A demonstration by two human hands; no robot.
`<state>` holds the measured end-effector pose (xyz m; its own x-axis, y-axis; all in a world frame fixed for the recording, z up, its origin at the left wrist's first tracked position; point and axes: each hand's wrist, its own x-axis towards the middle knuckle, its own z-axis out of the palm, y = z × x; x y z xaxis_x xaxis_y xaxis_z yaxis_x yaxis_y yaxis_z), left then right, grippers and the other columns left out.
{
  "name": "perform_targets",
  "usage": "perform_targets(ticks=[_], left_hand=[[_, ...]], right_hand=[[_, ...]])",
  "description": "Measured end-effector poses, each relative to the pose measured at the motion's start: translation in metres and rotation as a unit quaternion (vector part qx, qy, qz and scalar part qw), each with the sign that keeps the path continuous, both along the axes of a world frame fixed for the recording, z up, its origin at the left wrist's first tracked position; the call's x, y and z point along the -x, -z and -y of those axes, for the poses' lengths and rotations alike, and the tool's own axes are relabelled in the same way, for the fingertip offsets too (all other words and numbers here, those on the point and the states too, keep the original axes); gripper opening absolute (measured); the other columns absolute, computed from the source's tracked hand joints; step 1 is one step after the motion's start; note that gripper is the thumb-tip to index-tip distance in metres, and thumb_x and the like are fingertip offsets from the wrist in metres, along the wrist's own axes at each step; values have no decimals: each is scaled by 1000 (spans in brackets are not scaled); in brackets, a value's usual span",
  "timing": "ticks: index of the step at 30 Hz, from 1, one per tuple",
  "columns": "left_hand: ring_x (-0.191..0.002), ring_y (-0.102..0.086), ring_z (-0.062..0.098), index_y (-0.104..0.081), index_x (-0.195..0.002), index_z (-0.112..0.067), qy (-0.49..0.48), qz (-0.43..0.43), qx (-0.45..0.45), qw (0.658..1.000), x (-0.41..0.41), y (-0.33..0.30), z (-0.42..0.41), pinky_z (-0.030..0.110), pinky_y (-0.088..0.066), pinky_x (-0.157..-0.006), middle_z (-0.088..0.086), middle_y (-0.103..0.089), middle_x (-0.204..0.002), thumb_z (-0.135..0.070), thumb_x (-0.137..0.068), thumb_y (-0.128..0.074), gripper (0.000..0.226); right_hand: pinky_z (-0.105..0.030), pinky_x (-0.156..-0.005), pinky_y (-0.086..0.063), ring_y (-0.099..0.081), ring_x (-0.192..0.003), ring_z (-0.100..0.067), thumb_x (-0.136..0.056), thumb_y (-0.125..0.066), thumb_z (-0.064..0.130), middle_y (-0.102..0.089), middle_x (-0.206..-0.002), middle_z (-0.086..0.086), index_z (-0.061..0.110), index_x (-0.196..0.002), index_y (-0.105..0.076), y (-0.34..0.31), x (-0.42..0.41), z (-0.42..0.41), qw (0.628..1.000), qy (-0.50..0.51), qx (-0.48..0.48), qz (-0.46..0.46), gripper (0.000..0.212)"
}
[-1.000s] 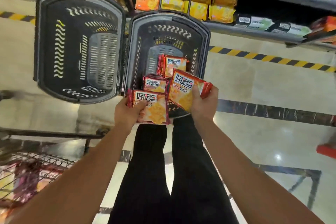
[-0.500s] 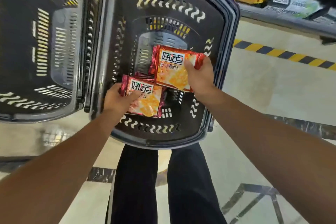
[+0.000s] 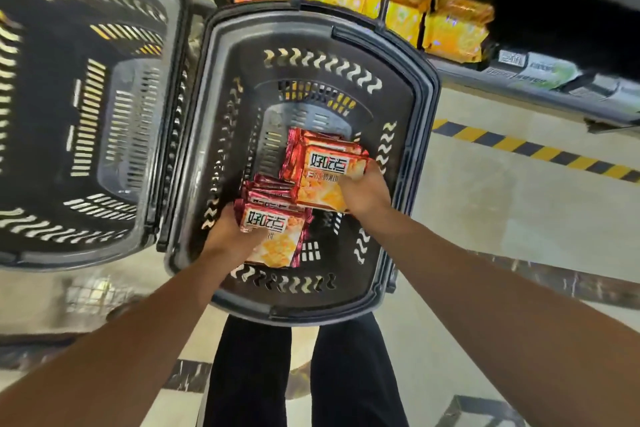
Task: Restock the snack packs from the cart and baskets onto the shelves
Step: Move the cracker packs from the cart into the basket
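Snack packs (image 3: 320,172) red-orange, white label, gripped inside dark basket (image 3: 408,121).

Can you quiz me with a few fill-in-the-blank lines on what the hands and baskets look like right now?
1. The left hand grips a red and orange snack pack inside the ____ of the two dark plastic baskets.
2. The right hand holds a stack of red and orange packs over that basket's ____.
3. The dark plastic basket on the left holds ____ packs.
4. The shelf behind the baskets carries ____ bags.

Missing words: right; floor; no; yellow
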<state>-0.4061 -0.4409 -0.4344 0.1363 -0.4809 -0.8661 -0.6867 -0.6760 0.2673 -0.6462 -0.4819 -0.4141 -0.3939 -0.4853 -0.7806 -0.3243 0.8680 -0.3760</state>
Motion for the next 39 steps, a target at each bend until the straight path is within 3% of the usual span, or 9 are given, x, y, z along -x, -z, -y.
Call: perform_targets(ticks=[4, 6, 8, 12, 16, 23, 29, 33, 39], left_hand=[[-130, -57, 32, -31, -156, -17, 32, 10, -2, 999, 1, -38, 3, 44, -45, -108, 8, -59, -145, -43, -85, -77, 88], [-124, -59, 30, -33, -155, -14, 47, 8, 2, 999, 4, -70, 4, 35, -45, -96, 7, -60, -142, -36, -91, -73, 79], [-115, -59, 29, -42, -148, -16, 75, 10, 28, 997, 7, -108, 4, 32, -42, -89, 8, -60, -136, -32, -95, -69, 62], [-133, -49, 36, -42, -150, -19, 176, 28, 105, 978, 4, -197, 2, 47, -42, -108, 13, -51, -145, -42, -96, -64, 63], [-135, -44, 41, -45, -146, -18, 258, 61, 148, 953, -2, -278, -9, 54, -39, -111, 16, -47, -147, -52, -95, -59, 63], [-132, -44, 45, -51, -144, -18, 335, 95, 247, 904, -17, -397, -51, 61, -38, -104, 20, -47, -142, -59, -93, -48, 66], [-139, -37, 45, -51, -145, -20, 349, 144, 314, 871, -33, -466, -85, 61, -39, -106, 19, -41, -151, -60, -94, -47, 65], [-134, -44, 49, -53, -145, -17, 317, 187, 347, 862, -45, -494, -103, 62, -43, -102, 21, -46, -148, -62, -90, -36, 73], [-139, -41, 51, -50, -149, -19, 244, 249, 368, 862, -53, -527, -141, 63, -40, -106, 22, -45, -153, -63, -91, -34, 74]], right_hand=[[-28, -98, -44, -57, -125, -24, -102, -56, 23, -56, -142, -4, 14, -156, -38, -47, -5, -20, 996, -93, 10, -15, 57], [-36, -116, -38, -45, -142, -30, -102, -54, 30, -44, -158, -8, 16, -157, -37, -76, -9, -34, 991, -130, 19, -22, 60], [-46, -117, -39, -45, -141, -33, -97, -46, 42, -48, -155, -9, 17, -152, -45, -105, -11, -50, 983, -174, 34, -45, 61], [-46, -116, -39, -48, -133, -30, -93, -34, 43, -52, -148, -5, 21, -145, -50, -181, -16, -77, 951, -265, 102, -122, 59], [-49, -118, -34, -39, -143, -33, -93, -19, 55, -36, -160, -3, 28, -151, -37, -255, -28, -106, 911, -368, 58, -177, 66], [-54, -120, -26, -29, -148, -45, -100, -34, 52, -35, -163, -12, 19, -154, -40, -385, -59, -153, 873, -427, 89, -218, 64], [-61, -113, -38, -36, -143, -51, -100, -31, 54, -41, -159, -16, 17, -152, -47, -457, -72, -169, 836, -465, 150, -249, 66], [-59, -122, -21, -17, -152, -49, -98, -20, 63, -27, -167, -10, 25, -161, -29, -495, -79, -166, 824, -479, 168, -252, 73], [-61, -118, -33, -29, -150, -45, -103, -33, 60, -40, -161, -10, 24, -154, -44, -521, -86, -172, 760, -545, 264, -238, 64]])
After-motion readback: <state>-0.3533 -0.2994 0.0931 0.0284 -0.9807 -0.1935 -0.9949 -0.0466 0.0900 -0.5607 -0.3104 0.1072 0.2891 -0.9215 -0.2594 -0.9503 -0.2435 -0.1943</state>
